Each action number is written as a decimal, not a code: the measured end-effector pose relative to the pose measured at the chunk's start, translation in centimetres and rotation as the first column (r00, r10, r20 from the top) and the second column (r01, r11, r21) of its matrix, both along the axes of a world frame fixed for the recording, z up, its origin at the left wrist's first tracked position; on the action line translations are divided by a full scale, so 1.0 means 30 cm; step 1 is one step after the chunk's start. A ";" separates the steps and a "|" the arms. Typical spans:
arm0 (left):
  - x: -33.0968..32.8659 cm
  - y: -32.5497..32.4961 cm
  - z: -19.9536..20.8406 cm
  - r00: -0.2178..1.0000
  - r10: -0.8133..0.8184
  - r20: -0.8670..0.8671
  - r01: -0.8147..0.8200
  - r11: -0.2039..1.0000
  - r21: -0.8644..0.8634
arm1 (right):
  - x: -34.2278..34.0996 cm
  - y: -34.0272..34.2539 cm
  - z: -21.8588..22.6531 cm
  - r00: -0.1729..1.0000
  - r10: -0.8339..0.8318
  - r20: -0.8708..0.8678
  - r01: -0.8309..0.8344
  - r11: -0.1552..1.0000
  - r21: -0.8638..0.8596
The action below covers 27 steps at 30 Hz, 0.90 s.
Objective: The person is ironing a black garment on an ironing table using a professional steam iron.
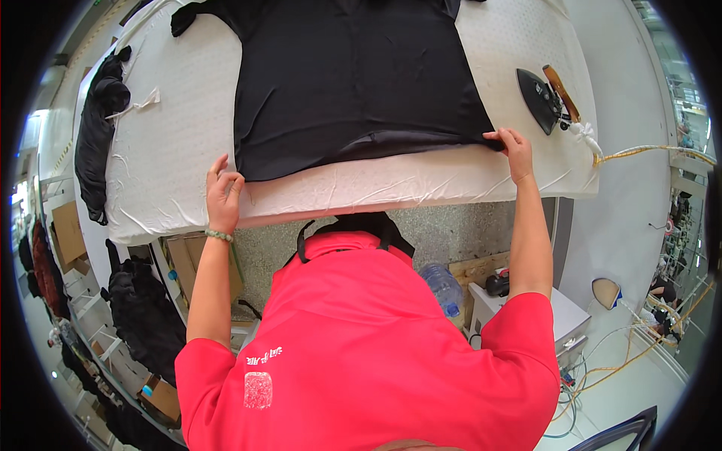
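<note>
Black garment [353, 83] spread flat on white-covered counter [169, 158], hem along near edge. Right hand [515, 156] pinches hem's right corner, cloth lying to its left. Left hand [223, 197] at hem's left corner, fingers partly curled, cloth just to its right; cannot tell if gripping. Iron [538, 101] near counter's right edge.
</note>
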<state>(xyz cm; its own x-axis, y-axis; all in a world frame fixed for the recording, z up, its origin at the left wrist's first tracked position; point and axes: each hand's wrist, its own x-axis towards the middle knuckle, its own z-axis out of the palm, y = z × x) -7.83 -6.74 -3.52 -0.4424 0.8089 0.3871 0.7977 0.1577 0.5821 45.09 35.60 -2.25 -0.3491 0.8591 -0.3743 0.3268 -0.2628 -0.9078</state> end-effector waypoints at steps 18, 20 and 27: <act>0.062 0.048 0.020 0.708 0.552 0.441 -0.315 0.805 -0.502 | -0.038 -0.040 0.031 0.945 -0.019 0.327 0.016 1.000 0.012; 0.101 0.063 0.023 0.703 0.520 0.485 -0.304 0.836 -0.457 | -0.044 -0.044 0.026 0.951 -0.031 0.306 0.035 0.999 -0.008; 0.083 0.071 0.099 0.513 0.413 0.753 -0.279 0.909 -0.309 | -0.038 -0.023 0.123 0.968 0.010 0.251 0.031 0.987 -0.159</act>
<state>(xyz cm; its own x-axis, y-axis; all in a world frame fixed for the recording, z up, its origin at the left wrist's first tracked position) -5.34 -4.60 -0.54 -0.7667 0.5330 -0.3580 -0.1075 0.4431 0.8900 43.94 34.91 1.43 -0.2177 0.7838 -0.5815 0.5346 -0.4027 -0.7430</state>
